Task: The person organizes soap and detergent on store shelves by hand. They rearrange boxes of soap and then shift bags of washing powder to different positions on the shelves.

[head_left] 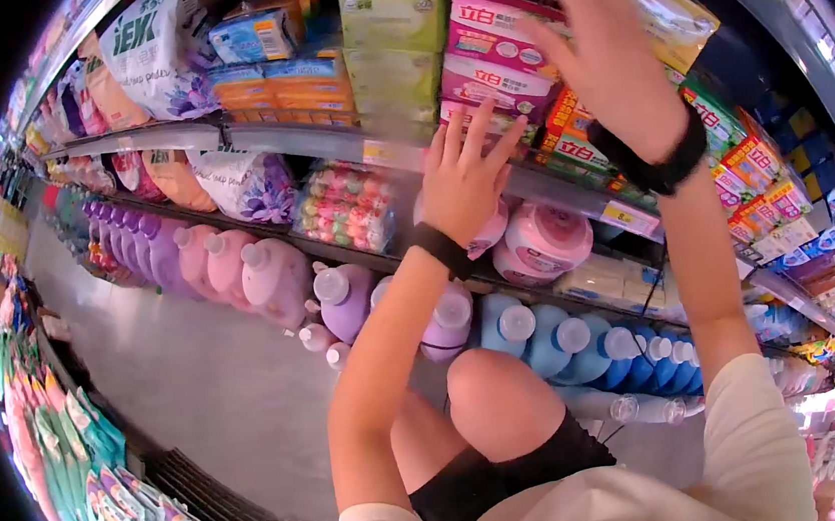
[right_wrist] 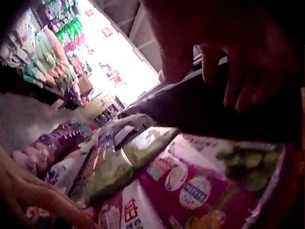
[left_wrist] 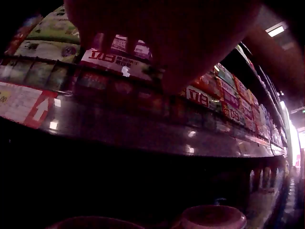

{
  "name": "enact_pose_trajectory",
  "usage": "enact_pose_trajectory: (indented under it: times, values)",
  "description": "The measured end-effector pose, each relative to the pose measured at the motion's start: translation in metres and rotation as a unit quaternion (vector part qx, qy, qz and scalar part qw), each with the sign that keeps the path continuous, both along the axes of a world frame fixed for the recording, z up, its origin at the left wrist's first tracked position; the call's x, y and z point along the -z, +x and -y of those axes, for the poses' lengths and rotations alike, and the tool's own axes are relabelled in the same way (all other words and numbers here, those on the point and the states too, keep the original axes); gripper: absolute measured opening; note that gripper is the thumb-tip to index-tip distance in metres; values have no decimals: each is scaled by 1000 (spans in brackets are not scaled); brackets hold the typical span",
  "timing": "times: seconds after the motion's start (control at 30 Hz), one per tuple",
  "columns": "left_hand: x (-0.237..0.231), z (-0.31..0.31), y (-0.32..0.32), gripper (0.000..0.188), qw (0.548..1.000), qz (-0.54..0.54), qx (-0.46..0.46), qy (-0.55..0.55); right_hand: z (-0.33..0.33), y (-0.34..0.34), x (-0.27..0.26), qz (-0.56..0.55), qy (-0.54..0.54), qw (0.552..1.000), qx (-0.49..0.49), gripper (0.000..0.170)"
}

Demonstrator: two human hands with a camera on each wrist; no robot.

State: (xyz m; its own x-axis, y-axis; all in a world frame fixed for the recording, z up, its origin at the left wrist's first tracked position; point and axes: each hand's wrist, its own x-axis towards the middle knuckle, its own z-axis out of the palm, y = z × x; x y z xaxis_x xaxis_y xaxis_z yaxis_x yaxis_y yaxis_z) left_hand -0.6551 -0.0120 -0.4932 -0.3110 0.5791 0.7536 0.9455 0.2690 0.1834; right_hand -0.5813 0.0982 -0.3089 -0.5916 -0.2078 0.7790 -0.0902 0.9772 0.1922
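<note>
A stack of pink soap packs (head_left: 497,47) with red and white labels fills the middle of the shelf in the head view. My left hand (head_left: 474,170) has its fingers spread and straight over the front of the lowest pack, fingertips right at its face. Higher up on the right, my right hand (head_left: 609,61) is blurred and reaches over the stack's right side with fingers extended and nothing between them. From the right wrist, its fingers (right_wrist: 233,88) hang above the top pink pack (right_wrist: 200,186). The left wrist view is dark, with the hand (left_wrist: 167,38) before the packs.
Green packs (head_left: 392,52) adjoin on the left, a yellow pack (head_left: 665,11) and red-orange boxes (head_left: 571,135) on the right. A shelf edge (head_left: 295,137) with price tags runs below. Pink tubs (head_left: 541,239) and blue bottles (head_left: 556,338) stand on lower levels.
</note>
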Motion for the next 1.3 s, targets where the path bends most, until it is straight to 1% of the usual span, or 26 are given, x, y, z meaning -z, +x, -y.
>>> enact_pose_trajectory:
  times: [0.03, 0.13, 0.23, 0.3, 0.37, 0.4, 0.5, 0.53, 0.63, 0.67, 0.77, 0.8, 0.9, 0.93, 1.03, 1.3]
  values:
    - [-3, -1, 0, 63, 1000, 0, -4, 2, -7, 14, -2, -14, -12, 1000, -4, 49]
    - [-8, 0, 2, 63, 1000, -6, -11, 10, -22, 67, -10, -32, -78, 994, 65, 41]
    - [-14, -1, 6, 63, 999, -21, -14, 21, -58, 95, -11, -95, -49, 987, 119, 38]
    - [-20, 0, 14, 63, 999, -35, -21, 14, -75, 104, -10, -97, -33, 983, 153, 45]
    - [-27, -1, 22, 62, 999, -30, 18, -6, -87, 108, -8, -93, -18, 980, 175, 50]
    - [-30, -4, 27, 62, 999, -25, 39, -16, -93, 108, -5, -75, -8, 980, 183, 70]
    - [-22, -21, 35, 64, 997, -58, 40, -25, -99, 107, 11, -19, -57, 969, 239, 89]
    - [-22, -24, 37, 65, 997, -64, 35, -35, -104, 106, 17, -18, -48, 968, 244, 108]
    - [-23, -28, 40, 66, 995, -84, 11, -59, -105, 103, 37, -12, -58, 955, 291, 118]
    - [-22, -28, 41, 66, 994, -90, 0, -63, -103, 103, 42, -6, -52, 956, 287, 127]
    - [-20, -28, 41, 65, 992, -101, -16, -72, -90, 101, 60, -19, -22, 961, 274, 127]
    - [-19, -29, 41, 65, 992, -102, -20, -74, -83, 101, 67, -26, -30, 961, 273, 127]
    - [-15, -33, 39, 64, 991, -122, -33, -53, -80, 98, 87, -9, -24, 954, 299, 122]
    - [-13, -34, 39, 64, 990, -126, -35, -52, -82, 97, 90, -23, -21, 955, 295, 116]
    - [-10, -36, 38, 61, 989, -129, -47, -54, -79, 96, 91, -13, -34, 951, 306, 110]
    - [-8, -39, 39, 59, 989, -116, -64, -70, -81, 94, 92, -16, -39, 954, 296, 107]
